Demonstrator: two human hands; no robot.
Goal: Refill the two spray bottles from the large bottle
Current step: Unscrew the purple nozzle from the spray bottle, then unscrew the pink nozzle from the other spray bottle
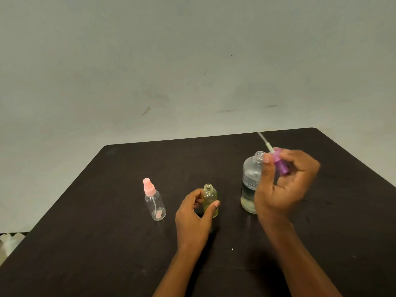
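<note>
A small clear spray bottle holding yellowish liquid stands uncapped mid-table; my left hand grips its body. My right hand is raised and pinches a purple spray cap whose white dip tube points up and away. Just behind that hand stands the large clear bottle, open at the neck, with a little pale liquid at its bottom; the hand hides its right side. To the left a second small spray bottle with a pink spray cap stands upright and looks empty.
The dark table has its far edge just behind the bottles and a left edge running diagonally. A plain grey wall rises behind. Something pale lies beyond the table's left edge.
</note>
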